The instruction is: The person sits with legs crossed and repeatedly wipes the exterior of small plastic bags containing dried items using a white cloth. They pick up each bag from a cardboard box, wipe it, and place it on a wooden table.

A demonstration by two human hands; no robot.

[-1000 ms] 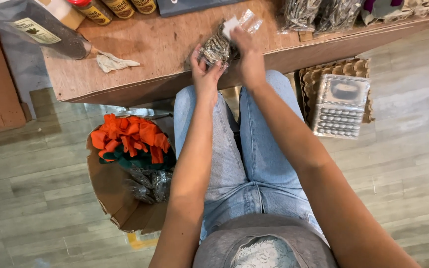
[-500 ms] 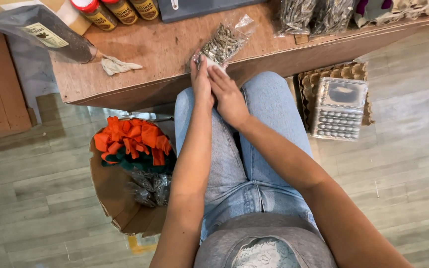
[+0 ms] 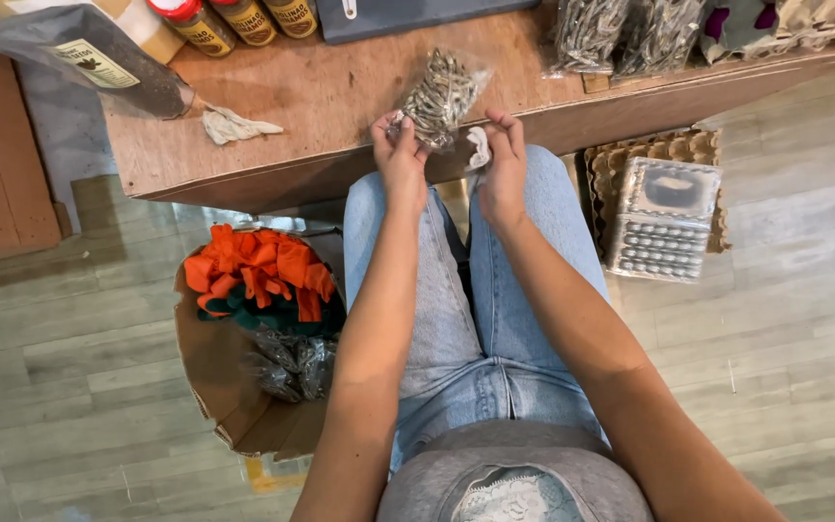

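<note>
1. Grey-green wood-plank flooring (image 3: 70, 406) runs under a low wooden table (image 3: 311, 106), and the person sits at its near edge, knees in light blue jeans (image 3: 456, 319) just below it.
2. At that near edge lies a clear plastic bag of small grey-brown pieces (image 3: 442, 92), its far end resting on the tabletop and its near end at the fingertips.
3. The left hand (image 3: 400, 159) is pinched shut on the bag's near left corner, thumb and fingers pressed together over the plastic.
4. The right hand (image 3: 504, 169) is closed on a small white scrap (image 3: 478, 147) just beside the bag's near right corner; whether its fingers also touch the bag itself cannot be told.
5. So the bag sits just beyond and between the two hands, tilted away to the upper right.
6. Further back on the table stand spice jars with red and yellow lids (image 3: 229, 21), a dark pouch (image 3: 79, 53) lying on its side, and a crumpled white scrap of paper (image 3: 234, 126).
7. More filled clear bags (image 3: 620, 34) lie at the table's far right.
8. On the floor to the left sits a cardboard box (image 3: 215, 387) holding orange and green fabric pieces (image 3: 258, 275) and a few filled bags.
9. To the right, a clear plastic egg carton (image 3: 664, 227) rests on brown pulp egg trays (image 3: 649, 150).
</note>
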